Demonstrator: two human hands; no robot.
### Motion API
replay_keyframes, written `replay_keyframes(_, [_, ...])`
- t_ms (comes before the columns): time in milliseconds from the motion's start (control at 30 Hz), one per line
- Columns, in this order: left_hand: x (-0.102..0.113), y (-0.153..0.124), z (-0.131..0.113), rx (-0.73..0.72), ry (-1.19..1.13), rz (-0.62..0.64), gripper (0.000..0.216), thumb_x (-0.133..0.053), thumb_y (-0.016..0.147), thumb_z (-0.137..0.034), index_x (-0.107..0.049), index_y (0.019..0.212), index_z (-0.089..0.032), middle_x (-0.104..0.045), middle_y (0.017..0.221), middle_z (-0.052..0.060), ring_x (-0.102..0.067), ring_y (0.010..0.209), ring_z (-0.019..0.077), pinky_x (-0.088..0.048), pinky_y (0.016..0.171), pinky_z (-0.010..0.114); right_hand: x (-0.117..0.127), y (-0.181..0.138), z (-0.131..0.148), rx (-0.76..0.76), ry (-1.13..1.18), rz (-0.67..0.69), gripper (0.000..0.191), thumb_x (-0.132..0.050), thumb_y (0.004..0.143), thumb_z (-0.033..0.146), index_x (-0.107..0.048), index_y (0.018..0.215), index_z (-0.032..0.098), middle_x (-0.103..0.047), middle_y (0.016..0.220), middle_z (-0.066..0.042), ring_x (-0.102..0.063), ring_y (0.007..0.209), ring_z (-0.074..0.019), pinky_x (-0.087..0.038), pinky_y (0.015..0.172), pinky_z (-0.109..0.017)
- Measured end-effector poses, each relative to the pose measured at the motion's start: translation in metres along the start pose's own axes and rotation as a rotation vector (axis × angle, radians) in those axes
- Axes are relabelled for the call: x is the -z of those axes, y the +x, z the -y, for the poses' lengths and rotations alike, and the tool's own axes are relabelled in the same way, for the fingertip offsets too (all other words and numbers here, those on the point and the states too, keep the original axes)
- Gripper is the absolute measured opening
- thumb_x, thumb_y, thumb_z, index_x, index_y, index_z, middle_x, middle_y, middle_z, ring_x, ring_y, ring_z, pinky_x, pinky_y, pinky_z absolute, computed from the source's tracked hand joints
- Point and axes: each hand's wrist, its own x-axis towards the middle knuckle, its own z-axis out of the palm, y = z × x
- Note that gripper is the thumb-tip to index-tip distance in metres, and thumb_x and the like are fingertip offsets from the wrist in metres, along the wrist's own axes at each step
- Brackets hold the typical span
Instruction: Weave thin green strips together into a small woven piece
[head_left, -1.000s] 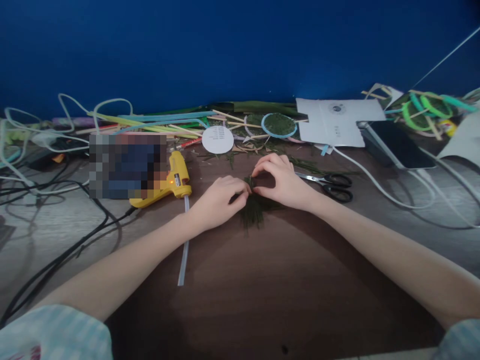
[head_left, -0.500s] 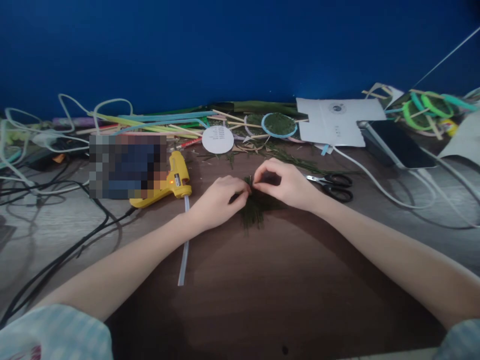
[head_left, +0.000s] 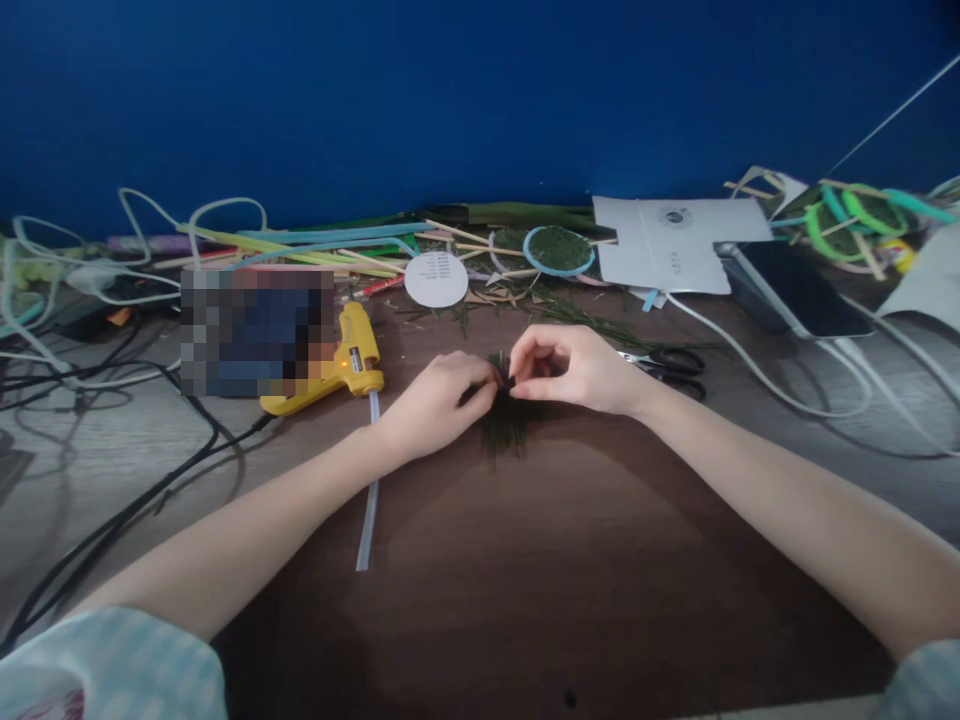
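A small bundle of dark green needle-like sprigs [head_left: 506,430] lies on the brown table in front of me, its loose ends fanning toward me. My left hand [head_left: 444,402] is closed, pinching the top of this bundle between thumb and forefinger. Right beside it, my right hand [head_left: 571,370] has its fingers curled and its thumb and forefinger tips close together at the bundle's upper end. What sits between those tips is too small and dark to make out. Black-handled scissors [head_left: 675,362] lie just behind my right hand, partly covered by it.
At the left lies a yellow glue gun [head_left: 358,350] with a clear glue stick [head_left: 367,530] sticking out. Black cables [head_left: 150,490] run beside it. Along the back are a white round card [head_left: 436,279], a green disc with blue rim [head_left: 559,250], white packaging [head_left: 667,245] and a phone [head_left: 802,290].
My right hand has shifted slightly down and to the right, its thumb and forefinger tips a little further apart. My left hand and the bundle have stayed in place.
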Motion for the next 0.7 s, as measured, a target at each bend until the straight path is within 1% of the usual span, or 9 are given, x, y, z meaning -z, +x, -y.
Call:
replay_keyframes(133, [0.0000,-0.0007,-0.0006,0.001,0.013,0.008,0.014,-0.045,0.083,-0.019,-0.057,0.079,-0.016,-0.061,0.075,0.002,-0.055,0.072,0.0155,-0.043,0.073,0.030,-0.0006,-0.0013,-0.0007,-0.005,-0.001,0.044,0.017,-0.069,0.067,0.025,-0.056,0.076,0.017,-0.064,0.071,0.000,-0.058,0.064,-0.0116,-0.044,0.059,-0.026])
replay_keyframes(233, [-0.0003,-0.0015,-0.0004,-0.006,0.007,0.006,0.010,-0.047,0.082,-0.018,-0.057,0.081,-0.016,-0.061,0.077,0.002,-0.055,0.073,0.0156,-0.044,0.073,0.030,-0.0022,-0.0026,-0.0011,0.011,-0.037,0.016,0.014,-0.069,0.068,0.024,-0.059,0.074,0.017,-0.066,0.070,-0.001,-0.060,0.065,-0.0126,-0.045,0.060,-0.026])
replay_keyframes(333, [-0.0006,-0.0018,0.0003,-0.010,-0.002,0.008,0.014,-0.045,0.081,-0.014,-0.057,0.086,-0.017,-0.062,0.081,0.002,-0.056,0.076,0.0156,-0.043,0.075,0.030,-0.0039,-0.0043,-0.0009,0.075,-0.102,-0.032,0.010,-0.067,0.070,0.025,-0.061,0.072,0.018,-0.067,0.070,0.000,-0.061,0.065,-0.0133,-0.046,0.061,-0.027])
replay_keyframes(433, [-0.0006,-0.0019,0.0011,-0.020,-0.011,0.011,0.018,-0.043,0.079,-0.010,-0.057,0.087,-0.017,-0.062,0.082,0.002,-0.056,0.078,0.0155,-0.043,0.077,0.030,-0.0055,-0.0059,0.0004,0.187,-0.237,-0.103,0.007,-0.067,0.072,0.026,-0.064,0.073,0.020,-0.065,0.069,0.000,-0.058,0.063,-0.0126,-0.044,0.058,-0.026])
replay_keyframes(533, [-0.0005,-0.0019,0.0014,-0.022,0.006,0.029,0.017,-0.043,0.078,-0.009,-0.058,0.083,-0.017,-0.062,0.080,0.003,-0.056,0.079,0.0165,-0.043,0.078,0.031,-0.0070,-0.0066,0.0012,0.268,-0.410,-0.205,0.007,-0.068,0.072,0.029,-0.067,0.074,0.022,-0.061,0.065,0.000,-0.052,0.059,-0.0121,-0.040,0.054,-0.026])
replay_keyframes(633, [-0.0011,-0.0020,0.0014,-0.038,0.017,0.035,0.018,-0.042,0.079,-0.010,-0.059,0.083,-0.017,-0.063,0.082,0.003,-0.057,0.082,0.0174,-0.043,0.079,0.032,-0.0076,-0.0053,-0.0012,0.265,-0.502,-0.330,0.006,-0.067,0.073,0.029,-0.068,0.075,0.024,-0.061,0.065,0.000,-0.050,0.063,-0.0144,-0.040,0.058,-0.028])
replay_keyframes(700, [-0.0019,-0.0022,0.0016,-0.048,0.000,0.020,0.019,-0.043,0.080,-0.010,-0.059,0.089,-0.017,-0.064,0.089,0.003,-0.057,0.088,0.0174,-0.042,0.083,0.033,-0.0071,-0.0033,-0.0050,0.229,-0.499,-0.407,0.006,-0.066,0.075,0.028,-0.067,0.077,0.023,-0.063,0.069,-0.001,-0.052,0.068,-0.0158,-0.041,0.062,-0.030])
